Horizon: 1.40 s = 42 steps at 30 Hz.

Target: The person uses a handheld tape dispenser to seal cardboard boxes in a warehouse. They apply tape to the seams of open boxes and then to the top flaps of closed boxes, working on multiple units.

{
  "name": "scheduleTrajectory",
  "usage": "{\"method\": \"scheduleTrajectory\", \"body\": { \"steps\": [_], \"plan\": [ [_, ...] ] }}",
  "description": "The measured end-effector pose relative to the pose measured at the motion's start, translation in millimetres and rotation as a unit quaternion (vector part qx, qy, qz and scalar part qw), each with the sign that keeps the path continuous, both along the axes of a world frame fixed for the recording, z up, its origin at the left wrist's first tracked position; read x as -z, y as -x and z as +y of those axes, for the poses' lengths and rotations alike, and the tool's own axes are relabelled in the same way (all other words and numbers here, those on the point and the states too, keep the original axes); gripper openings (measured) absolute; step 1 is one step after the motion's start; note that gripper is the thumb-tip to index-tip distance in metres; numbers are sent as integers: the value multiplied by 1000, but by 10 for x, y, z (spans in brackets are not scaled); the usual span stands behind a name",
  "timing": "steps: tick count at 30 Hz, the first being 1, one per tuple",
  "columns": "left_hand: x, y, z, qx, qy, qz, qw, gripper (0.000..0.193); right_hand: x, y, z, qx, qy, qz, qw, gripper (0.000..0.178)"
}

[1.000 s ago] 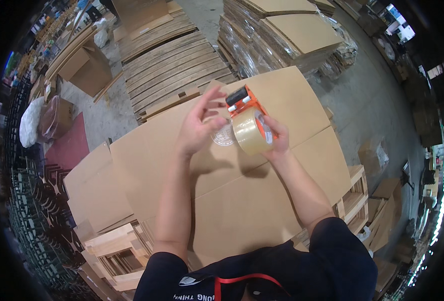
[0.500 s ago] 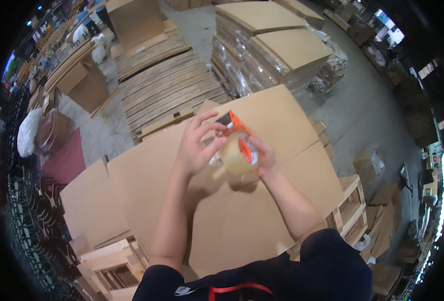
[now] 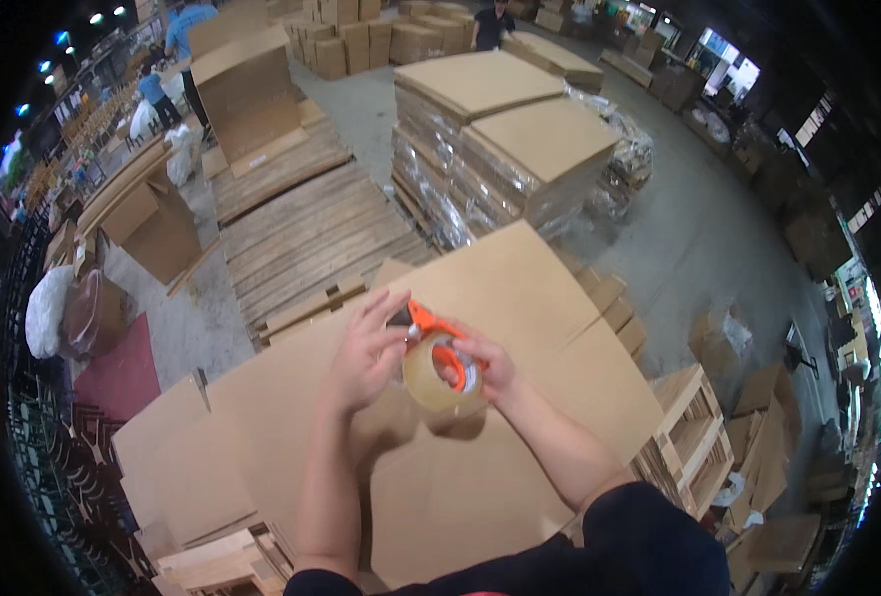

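In my right hand (image 3: 488, 368) is an orange tape gun (image 3: 424, 316) loaded with a wide roll of clear packing tape (image 3: 422, 382). The fingers of that hand wrap the roll's side and reach into its orange hub. My left hand (image 3: 366, 353) is at the gun's black front end, fingers stretched and apart, with the fingertips at or touching it; exact contact is hard to make out. Both hands are above a large flat cardboard sheet (image 3: 311, 427), which shows seams and a slit at its left edge.
Wooden frames stand at the sheet's lower left (image 3: 224, 561) and right (image 3: 694, 427). Beyond lie a wooden pallet (image 3: 311, 228) and wrapped cardboard stacks (image 3: 500, 139). A brown carton (image 3: 246, 99) rises at the far left. Other people (image 3: 493, 25) are in the background.
My view has tilted up, showing more of the far background. The tape gun is turned slightly in my right hand, and my left hand remains at its front end.
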<state>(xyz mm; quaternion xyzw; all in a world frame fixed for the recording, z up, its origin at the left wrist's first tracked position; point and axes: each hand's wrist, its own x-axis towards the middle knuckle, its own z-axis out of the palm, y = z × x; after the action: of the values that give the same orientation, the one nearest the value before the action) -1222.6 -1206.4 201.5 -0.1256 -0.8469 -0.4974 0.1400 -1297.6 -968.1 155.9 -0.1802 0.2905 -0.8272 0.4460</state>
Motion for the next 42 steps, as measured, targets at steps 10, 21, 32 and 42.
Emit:
{"method": "scheduleTrajectory", "body": {
  "steps": [10, 21, 32, 42],
  "plan": [
    [-119, -15, 81, -15, -12, -35, 999, 26, -46, 4, 46, -7, -5, -26, 1000, 70],
    [-153, -49, 212, -138, 42, 19, 989, 5, -116, -56, 40, 24, -46, -6, 999, 67],
    [-142, -157, 277, -279, 135, 162, 937, 12, -342, -136, 82, -27, -70, -55, 996, 71],
    [-74, -57, 200, -32, -316, -87, 944, 6, -112, 3, 351, -97, -13, -43, 994, 75]
  ]
}}
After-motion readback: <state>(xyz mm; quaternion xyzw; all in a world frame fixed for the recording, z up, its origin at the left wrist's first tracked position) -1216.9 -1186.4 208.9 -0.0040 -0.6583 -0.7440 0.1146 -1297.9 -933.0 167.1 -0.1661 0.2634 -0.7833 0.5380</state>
